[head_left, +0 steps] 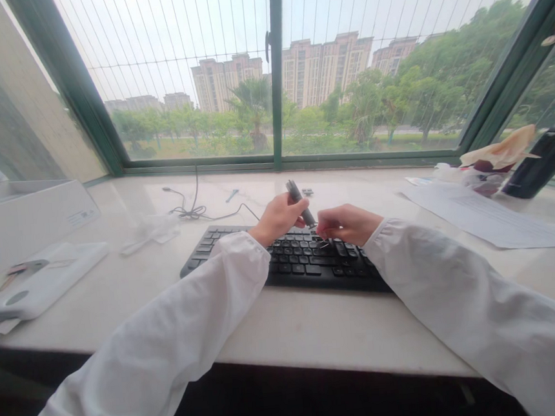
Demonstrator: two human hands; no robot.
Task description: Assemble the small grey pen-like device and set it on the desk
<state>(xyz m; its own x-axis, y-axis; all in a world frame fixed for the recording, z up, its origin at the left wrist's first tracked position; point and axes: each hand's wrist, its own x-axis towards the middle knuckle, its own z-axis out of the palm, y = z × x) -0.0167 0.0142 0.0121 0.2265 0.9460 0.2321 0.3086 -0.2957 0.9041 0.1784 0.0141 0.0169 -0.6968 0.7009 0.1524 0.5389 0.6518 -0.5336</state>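
A black keyboard (301, 259) lies on the white sill in front of me. Over its back middle, my left hand (278, 217) is closed round a dark grey stick-like tool (300, 201), which is tilted with its lower end toward the keys. My right hand (347, 222) is closed in a pinch beside that lower end, low over the keys. Thin, light wire-like bits show below the right fingertips, but what they pinch is too small to make out. Two small dark pieces (308, 192) lie just behind the keyboard.
Behind the keyboard are a coiled black cable (193, 210) and a small blue item (232, 195). At left lie clear plastic wrapping (151, 232), a white power bank (55, 285) with keys on it, and a white box (30, 213). Paper (491, 212) and a dark bottle-like object (538, 162) are right.
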